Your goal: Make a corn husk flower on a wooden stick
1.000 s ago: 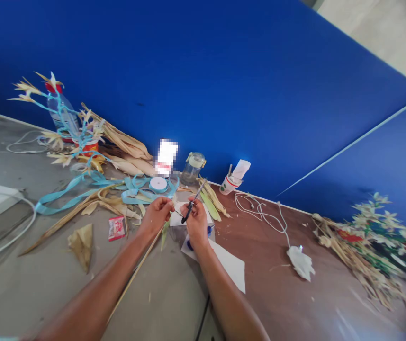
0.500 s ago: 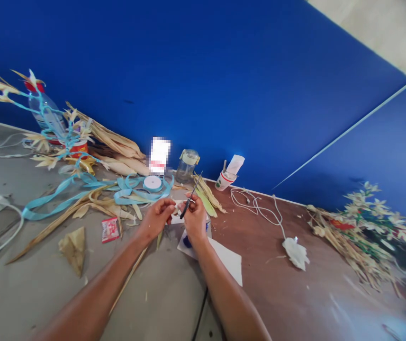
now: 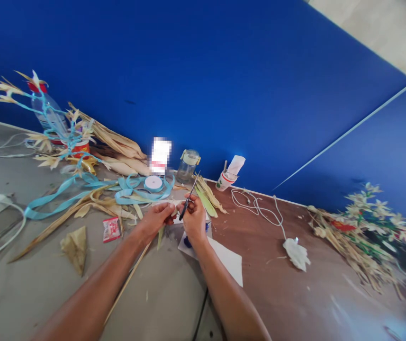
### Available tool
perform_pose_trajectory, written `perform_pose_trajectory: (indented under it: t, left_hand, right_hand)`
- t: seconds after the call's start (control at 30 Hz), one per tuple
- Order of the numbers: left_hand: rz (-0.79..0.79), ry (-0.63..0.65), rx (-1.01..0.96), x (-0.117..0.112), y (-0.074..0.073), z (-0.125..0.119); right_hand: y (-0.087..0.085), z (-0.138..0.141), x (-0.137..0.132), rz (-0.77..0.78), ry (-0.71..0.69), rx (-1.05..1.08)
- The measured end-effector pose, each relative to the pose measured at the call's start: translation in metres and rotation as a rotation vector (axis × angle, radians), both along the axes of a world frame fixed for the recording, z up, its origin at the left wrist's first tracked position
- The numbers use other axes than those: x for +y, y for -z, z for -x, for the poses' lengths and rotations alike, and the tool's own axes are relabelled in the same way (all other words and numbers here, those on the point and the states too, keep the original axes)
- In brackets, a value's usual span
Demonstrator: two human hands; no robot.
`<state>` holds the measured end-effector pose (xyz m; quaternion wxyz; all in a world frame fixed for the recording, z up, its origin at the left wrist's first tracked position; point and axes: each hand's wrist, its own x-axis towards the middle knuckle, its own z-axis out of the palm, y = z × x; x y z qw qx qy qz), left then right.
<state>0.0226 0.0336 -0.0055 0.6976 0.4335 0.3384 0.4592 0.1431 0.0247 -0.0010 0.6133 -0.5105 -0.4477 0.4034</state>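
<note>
My right hand is closed around a pair of black-handled scissors, with the blades pointing up and away from me. Close to its left, my left hand pinches a small pale piece that looks like corn husk, mostly covered by the fingers. The fingertips of both hands nearly meet over a white sheet. Beyond them lies a roll of light blue ribbon, its loose lengths spread leftward among dry corn husks.
At the back stand a lidded clear jar and a paper cup. A bottle with blue-wrapped husk flowers is at left. A red packet lies left of my arm. A white cable and more husk flowers lie right.
My hands stay close together with small finger movements. The scissors have tilted slightly and shifted a little to the left. The view has moved very slightly.
</note>
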Motion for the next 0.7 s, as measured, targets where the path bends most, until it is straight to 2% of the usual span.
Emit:
perform_pose_trajectory:
  t: [0.3,0.7]
  left_hand:
    - [-0.046,-0.003,0.030,0.0029,0.0068,0.0017]
    - [-0.114,-0.039,0.131,0.0031,0.0062,0.0001]
  right_hand:
    - [-0.0015,0.0002,0.0000,-0.028,0.019,-0.021]
    - [-0.0042,0.0006,-0.0033,-0.064,0.045,-0.068]
